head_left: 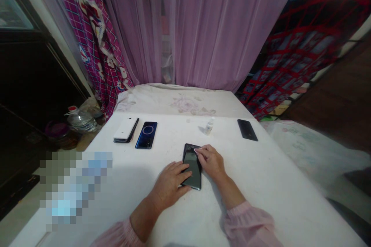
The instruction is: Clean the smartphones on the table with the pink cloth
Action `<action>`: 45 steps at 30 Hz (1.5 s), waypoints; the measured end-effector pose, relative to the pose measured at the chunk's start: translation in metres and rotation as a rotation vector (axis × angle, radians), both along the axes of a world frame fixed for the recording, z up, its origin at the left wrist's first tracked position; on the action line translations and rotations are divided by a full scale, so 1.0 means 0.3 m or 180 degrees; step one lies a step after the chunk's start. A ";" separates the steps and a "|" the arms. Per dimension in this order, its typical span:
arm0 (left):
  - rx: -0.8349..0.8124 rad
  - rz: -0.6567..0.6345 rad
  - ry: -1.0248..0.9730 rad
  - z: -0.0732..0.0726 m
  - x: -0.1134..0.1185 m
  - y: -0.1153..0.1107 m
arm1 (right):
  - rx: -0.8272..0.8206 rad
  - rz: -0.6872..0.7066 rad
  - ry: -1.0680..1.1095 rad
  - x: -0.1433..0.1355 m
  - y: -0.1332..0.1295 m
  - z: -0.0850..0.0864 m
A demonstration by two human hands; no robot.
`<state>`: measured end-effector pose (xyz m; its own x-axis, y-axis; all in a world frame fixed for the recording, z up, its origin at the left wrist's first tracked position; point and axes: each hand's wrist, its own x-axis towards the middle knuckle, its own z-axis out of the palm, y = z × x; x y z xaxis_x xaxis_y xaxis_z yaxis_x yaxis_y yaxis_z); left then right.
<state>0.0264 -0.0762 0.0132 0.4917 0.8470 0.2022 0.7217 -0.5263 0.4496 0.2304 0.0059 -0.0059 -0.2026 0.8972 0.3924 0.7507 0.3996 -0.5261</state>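
Left grip (171, 182) steadies the black, glass-fronted rectangular smartphone (196, 173); right grip (213, 163), pinched closed, contents indeterminable, contacts one o'clock.

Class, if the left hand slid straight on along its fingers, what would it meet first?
Probably the right hand, across the phone on which the left hand rests, though depth is unclear.

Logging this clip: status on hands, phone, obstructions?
Left hand across smartphone; right hand at its far end. Smartphone flat on table. White bottle beyond, clear of both.
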 end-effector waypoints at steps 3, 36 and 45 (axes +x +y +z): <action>0.0005 -0.0008 -0.0008 0.000 0.001 0.001 | 0.0035 0.0143 -0.0007 0.001 -0.009 0.000; 0.0044 -0.0021 0.0085 -0.002 0.002 0.000 | 0.0455 0.0466 -0.0293 -0.032 0.013 -0.008; 0.0078 -0.0009 0.0071 -0.003 0.002 0.000 | 0.0423 0.0447 -0.0228 -0.030 0.018 -0.004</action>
<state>0.0271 -0.0762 0.0122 0.4987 0.8405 0.2117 0.7300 -0.5390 0.4203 0.2213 0.0112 -0.0070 -0.3537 0.7994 0.4856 0.7163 0.5654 -0.4089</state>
